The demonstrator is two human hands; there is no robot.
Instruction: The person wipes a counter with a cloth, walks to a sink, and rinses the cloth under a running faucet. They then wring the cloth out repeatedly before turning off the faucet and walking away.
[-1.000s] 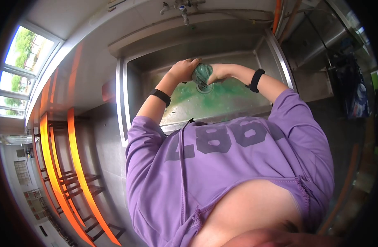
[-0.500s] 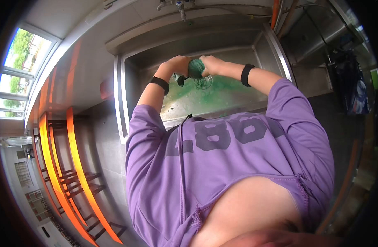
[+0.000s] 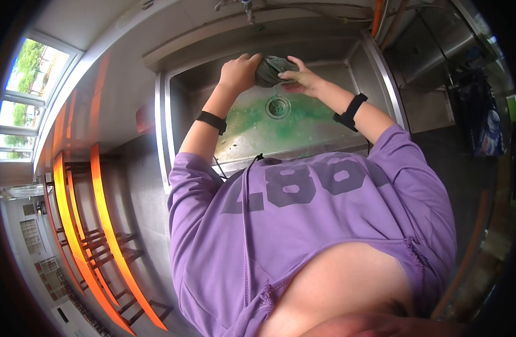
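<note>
Above the sink (image 3: pixel 247 147) I hold a crumpled grey-green cloth (image 3: pixel 269 72), which looks wet and folded over itself. My left hand (image 3: pixel 239 73) is closed on its left side, fingers curled behind it. At the right edge, my right hand (image 3: pixel 304 80) has its thumb over the front of the cloth and its other fingers loosely spread around it. Just below the cloth is the round drain (image 3: pixel 278 107), with green-tinted liquid (image 3: pixel 306 121) and some foam spread over the steel bottom around it.
A tap (image 3: pixel 248 11) is on the wall beyond the sink's far rim. Orange-topped benches (image 3: pixel 103 208) stand on the floor at left. Dark items (image 3: pixel 482 112) hang at the right, beside a steel surface (image 3: pixel 432 45).
Both hands have moved up and away from me with the cloth, uncovering the drain. The right hand has loosened and turned, and the bundle looks less tightly rounded.
</note>
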